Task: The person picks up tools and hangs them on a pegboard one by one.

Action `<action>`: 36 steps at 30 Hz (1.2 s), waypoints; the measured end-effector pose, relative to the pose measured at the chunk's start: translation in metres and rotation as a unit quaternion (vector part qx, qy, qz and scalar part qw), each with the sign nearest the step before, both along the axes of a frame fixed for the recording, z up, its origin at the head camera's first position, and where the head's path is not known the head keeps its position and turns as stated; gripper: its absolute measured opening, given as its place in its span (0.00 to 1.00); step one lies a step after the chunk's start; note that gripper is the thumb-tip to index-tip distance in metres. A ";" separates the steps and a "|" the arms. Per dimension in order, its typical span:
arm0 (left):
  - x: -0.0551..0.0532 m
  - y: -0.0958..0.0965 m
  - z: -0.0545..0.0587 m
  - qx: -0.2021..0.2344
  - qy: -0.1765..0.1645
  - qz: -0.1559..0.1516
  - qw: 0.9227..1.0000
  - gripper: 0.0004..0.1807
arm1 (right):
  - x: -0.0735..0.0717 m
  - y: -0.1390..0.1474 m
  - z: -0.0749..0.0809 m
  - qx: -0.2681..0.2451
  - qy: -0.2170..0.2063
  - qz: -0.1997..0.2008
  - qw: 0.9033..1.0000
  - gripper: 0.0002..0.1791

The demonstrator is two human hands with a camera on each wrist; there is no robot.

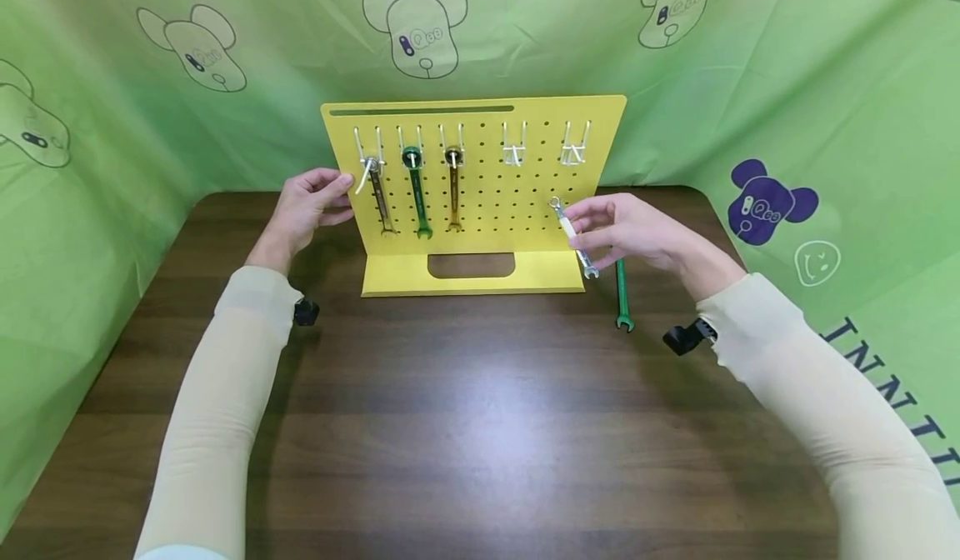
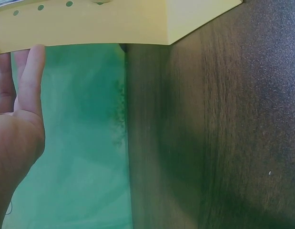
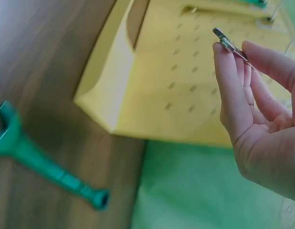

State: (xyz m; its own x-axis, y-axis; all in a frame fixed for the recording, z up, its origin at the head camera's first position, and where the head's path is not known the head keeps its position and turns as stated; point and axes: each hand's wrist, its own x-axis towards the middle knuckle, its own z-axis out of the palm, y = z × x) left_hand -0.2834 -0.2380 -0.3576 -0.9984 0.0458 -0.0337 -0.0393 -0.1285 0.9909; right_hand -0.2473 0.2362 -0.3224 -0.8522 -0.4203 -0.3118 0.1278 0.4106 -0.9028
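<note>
A yellow pegboard stand [image 1: 480,185] is upright at the back of the dark wooden table [image 1: 465,410]. Three wrenches hang on its left hooks: a dark-handled one [image 1: 377,197], a green one [image 1: 416,197] and a bronze one [image 1: 453,193]. Two hooks [image 1: 513,150] on the right are bare. My left hand [image 1: 309,206] rests against the board's left edge, fingers [image 2: 30,76] straight against the board [image 2: 90,21]. My right hand [image 1: 626,228] pinches a small silver wrench [image 1: 572,237] between thumb and fingertips [image 3: 226,71], in front of the board's lower right. The wrench's end [image 3: 224,42] pokes above them.
A second green wrench [image 1: 622,293] lies on the table right of the stand's base, under my right hand; it also shows in the right wrist view [image 3: 42,162]. Green printed cloth [image 1: 787,85] surrounds the table on three sides. The table's front half holds only my forearms.
</note>
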 end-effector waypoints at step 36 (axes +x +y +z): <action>0.001 0.000 -0.002 0.005 0.006 -0.001 1.000 0.06 | -0.001 -0.064 0.022 -0.149 0.051 -0.040 0.987 0.21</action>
